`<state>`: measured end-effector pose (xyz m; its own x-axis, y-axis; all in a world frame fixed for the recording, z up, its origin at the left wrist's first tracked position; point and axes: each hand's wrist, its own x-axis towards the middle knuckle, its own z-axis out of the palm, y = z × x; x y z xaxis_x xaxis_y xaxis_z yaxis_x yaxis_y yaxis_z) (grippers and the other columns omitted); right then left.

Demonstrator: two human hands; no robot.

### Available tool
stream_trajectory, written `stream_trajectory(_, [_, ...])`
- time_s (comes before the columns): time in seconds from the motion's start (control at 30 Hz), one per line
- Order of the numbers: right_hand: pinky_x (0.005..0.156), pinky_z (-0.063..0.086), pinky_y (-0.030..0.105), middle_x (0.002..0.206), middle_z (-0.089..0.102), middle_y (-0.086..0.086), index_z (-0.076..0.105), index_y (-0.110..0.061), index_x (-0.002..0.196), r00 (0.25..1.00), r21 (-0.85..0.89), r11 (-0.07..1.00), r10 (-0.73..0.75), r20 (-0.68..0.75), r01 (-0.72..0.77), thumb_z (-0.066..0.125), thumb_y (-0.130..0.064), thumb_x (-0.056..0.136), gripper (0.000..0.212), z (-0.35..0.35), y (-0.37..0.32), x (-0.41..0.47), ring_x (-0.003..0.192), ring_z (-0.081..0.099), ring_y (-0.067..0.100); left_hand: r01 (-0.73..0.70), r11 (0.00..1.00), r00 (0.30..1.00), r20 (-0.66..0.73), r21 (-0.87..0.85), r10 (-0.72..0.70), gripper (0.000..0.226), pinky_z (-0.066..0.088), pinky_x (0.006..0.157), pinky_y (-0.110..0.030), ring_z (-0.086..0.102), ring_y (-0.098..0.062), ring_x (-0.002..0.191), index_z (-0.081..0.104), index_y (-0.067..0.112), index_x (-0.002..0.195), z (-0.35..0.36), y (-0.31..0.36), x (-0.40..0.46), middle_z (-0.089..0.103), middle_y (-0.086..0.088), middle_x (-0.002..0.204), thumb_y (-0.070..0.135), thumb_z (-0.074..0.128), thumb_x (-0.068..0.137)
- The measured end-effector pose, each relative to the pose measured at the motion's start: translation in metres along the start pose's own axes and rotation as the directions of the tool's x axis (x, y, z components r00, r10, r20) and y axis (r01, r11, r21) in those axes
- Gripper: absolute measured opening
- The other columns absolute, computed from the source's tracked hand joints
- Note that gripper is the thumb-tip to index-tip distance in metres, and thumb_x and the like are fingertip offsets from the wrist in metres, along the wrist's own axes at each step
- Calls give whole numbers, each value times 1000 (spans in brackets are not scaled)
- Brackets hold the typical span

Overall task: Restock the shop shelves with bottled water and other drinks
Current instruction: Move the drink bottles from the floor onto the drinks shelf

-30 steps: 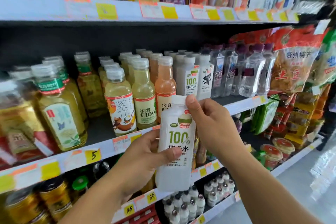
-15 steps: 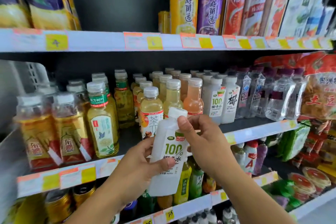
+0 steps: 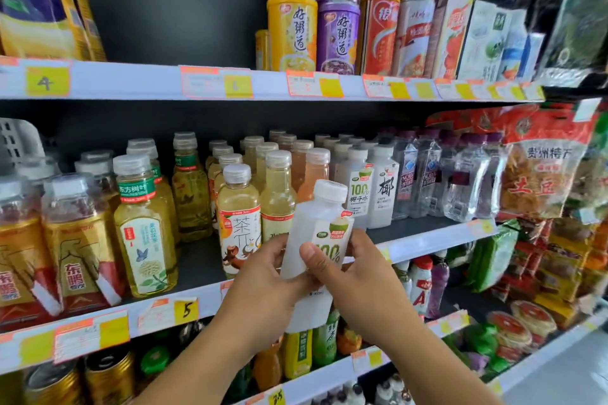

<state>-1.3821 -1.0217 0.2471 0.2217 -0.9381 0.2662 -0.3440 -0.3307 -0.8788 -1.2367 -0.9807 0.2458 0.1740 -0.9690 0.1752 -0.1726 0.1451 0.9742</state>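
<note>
I hold a white coconut-water bottle (image 3: pixel 317 233) with a white cap, tilted slightly right, in front of the middle shelf (image 3: pixel 424 240). My left hand (image 3: pixel 266 279) grips its lower left side. My right hand (image 3: pixel 358 276) wraps its lower right side, thumb across the "100%" label. On the shelf behind stand matching white coconut-water bottles (image 3: pixel 357 187), with pale yellow and peach drink bottles (image 3: pixel 279 187) to their left and clear water bottles (image 3: pixel 427 174) to their right.
Yellow tea bottles (image 3: pixel 144 227) and gold-and-red bottles (image 3: pixel 75 240) fill the shelf's left part. Cans and cartons (image 3: pixel 339 26) line the upper shelf. Snack bags (image 3: pixel 543 168) hang at the right. Lower shelves (image 3: pixel 444 329) hold more bottles and cans.
The bottle rose toward the middle shelf, and my right hand slid from its neck down to its lower body. The view tilted upward, showing more of the upper shelf.
</note>
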Motion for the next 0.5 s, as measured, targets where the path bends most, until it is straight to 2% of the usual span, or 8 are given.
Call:
stream_trajectory(0.1, [83, 57, 37, 98, 70, -18, 56, -36, 111, 998, 0, 998, 62, -32, -62, 67, -82, 65, 65, -15, 12, 5, 90, 67, 2, -70, 995, 997, 35, 69, 68, 47, 57, 88, -43, 70, -9, 97, 65, 42, 114, 26, 0, 12, 73, 15, 107, 23, 80, 74])
stream_trajectory(0.2, [81, 58, 39, 96, 74, -15, 62, -35, 110, 994, 15, 996, 86, -66, -85, 72, -73, 62, 61, -32, 26, 12, 87, 70, 4, -111, 982, 987, 130, 155, 91, 52, 55, 91, -43, 67, -7, 104, 59, 47, 121, 44, -1, 20, 70, 18, 114, 34, 76, 74])
stream_trajectory(0.27, [79, 59, 39, 93, 75, -14, 63, -33, 106, 989, -15, 993, 115, -97, -117, 74, -66, 67, 52, -44, 35, 15, 84, 71, 5, -130, 945, 970, 237, 299, 58, 56, 51, 96, -38, 61, -2, 113, 51, 53, 128, 50, 1, 25, 62, 28, 123, 47, 74, 78])
stream_trajectory(0.3, [78, 59, 39, 91, 74, -13, 63, -32, 104, 984, -20, 991, 129, -119, -133, 76, -62, 71, 47, -50, 41, 18, 82, 71, 6, -146, 873, 962, 274, 464, 15, 60, 48, 98, -34, 56, -3, 118, 44, 55, 133, 51, 1, 28, 56, 32, 128, 54, 71, 79])
stream_trajectory(0.37, [77, 59, 41, 90, 74, -14, 62, -31, 104, 975, -29, 988, 142, -169, -149, 77, -57, 76, 42, -64, 49, 25, 81, 70, 7, -175, 576, 963, 260, 798, -68, 67, 44, 99, -32, 48, -13, 127, 35, 46, 142, 53, -3, 33, 48, 23, 138, 61, 63, 82])
stream_trajectory(0.4, [77, 59, 42, 92, 73, -13, 60, -29, 105, 970, -32, 987, 146, -196, -155, 77, -56, 77, 43, -72, 52, 31, 82, 70, 9, -183, 426, 970, 233, 886, -69, 69, 43, 100, -34, 46, -18, 128, 35, 37, 144, 55, -5, 36, 47, 13, 143, 61, 60, 84])
stream_trajectory(0.43, [77, 59, 43, 94, 72, -13, 59, -27, 107, 964, -28, 987, 146, -222, -156, 77, -56, 78, 45, -80, 53, 37, 83, 69, 11, -179, 328, 974, 215, 928, -76, 70, 42, 102, -36, 45, -22, 129, 35, 30, 144, 57, -9, 38, 46, 6, 145, 61, 58, 85])
stream_trajectory(0.5, [72, 59, 44, 94, 71, -9, 56, -26, 107, 957, -46, 988, 134, -258, -151, 77, -58, 78, 48, -96, 53, 54, 80, 69, 17, -183, 232, 969, 216, 955, -124, 72, 36, 108, -38, 40, -24, 133, 30, 23, 147, 61, -17, 41, 40, -1, 149, 57, 53, 89])
